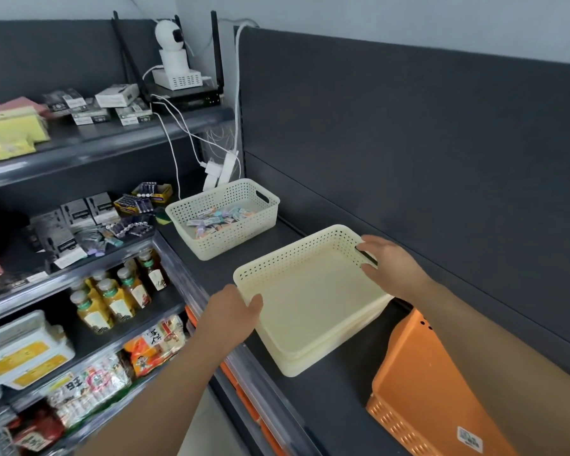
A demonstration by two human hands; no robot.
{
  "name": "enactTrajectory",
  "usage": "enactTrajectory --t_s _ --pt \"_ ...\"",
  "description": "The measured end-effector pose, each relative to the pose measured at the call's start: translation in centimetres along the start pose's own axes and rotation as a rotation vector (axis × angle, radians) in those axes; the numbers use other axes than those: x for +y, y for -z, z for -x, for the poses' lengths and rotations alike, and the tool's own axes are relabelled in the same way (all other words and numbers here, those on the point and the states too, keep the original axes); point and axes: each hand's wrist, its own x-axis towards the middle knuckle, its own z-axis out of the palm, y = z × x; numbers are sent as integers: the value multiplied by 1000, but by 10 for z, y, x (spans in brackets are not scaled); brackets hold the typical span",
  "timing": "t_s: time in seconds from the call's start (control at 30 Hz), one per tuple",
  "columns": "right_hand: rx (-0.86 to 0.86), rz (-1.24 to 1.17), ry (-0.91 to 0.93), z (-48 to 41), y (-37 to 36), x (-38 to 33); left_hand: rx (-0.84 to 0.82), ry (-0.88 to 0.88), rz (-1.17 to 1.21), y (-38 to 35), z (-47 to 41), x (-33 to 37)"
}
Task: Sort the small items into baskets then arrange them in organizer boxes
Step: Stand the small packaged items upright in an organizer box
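Left grip (pixel 234 307): grasping the near-left corner of the empty basket (pixel 297 258), thumb laid over the rim, remaining fingers hidden behind the wall. Right grip (pixel 389 261): grasping the same basket at the handle slot in its far-right end wall, fingers curled at the slot. The empty basket, cream and perforated, sits on the dark shelf (pixel 326 399) near the shelf's front edge, turned at an angle to it; a second rim line shows under its near side, so it may be nested in another basket, but this cannot be confirmed. Behind it, towards the far-left corner of the shelf and apart from it, stands the filled basket (pixel 231 235), of the same type, holding the small items (pixel 218 220) – a loose layer of coloured packets on its floor. At the near-right end of the shelf an orange basket (pixel 418 383) lies tilted, partly covered by the right forearm. A dark back panel (pixel 408 143) runs along the rear edge. Adjacent racks to the left carry battery packs (pixel 139 202) and bottles (pixel 122 291).
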Motion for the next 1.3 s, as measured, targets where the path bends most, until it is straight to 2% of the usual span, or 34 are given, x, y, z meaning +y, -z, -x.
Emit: enactTrajectory --t_s 0.17,0.4,0.57,0.73,0.87,1.0,1.13,1.3 --pt "74 -3 82 -17 -2 -61 192 -176 -323 48 -31 -6" --pt "124 -82 106 -95 -16 -148 326 -222 -366 124 -124 -52" --pt "97 -119 -49 -176 -43 -183 242 -190 -290 149 -202 -86" --pt "45 -133 -222 -238 -66 -193 1 -155 -197 152 -260 -98" --pt "-13 -114 -336 -268 -81 -186 -103 -145 -169 145 -285 -98" --pt "-88 -118 -402 -288 -99 -171 -104 -130 -113 137 -294 -100" --pt "-65 -36 -451 -295 -106 -169 -87 -85 6 139 -298 -102" --pt "-78 3 -512 -289 -109 -167 -47 -80 20 143 -306 -111"
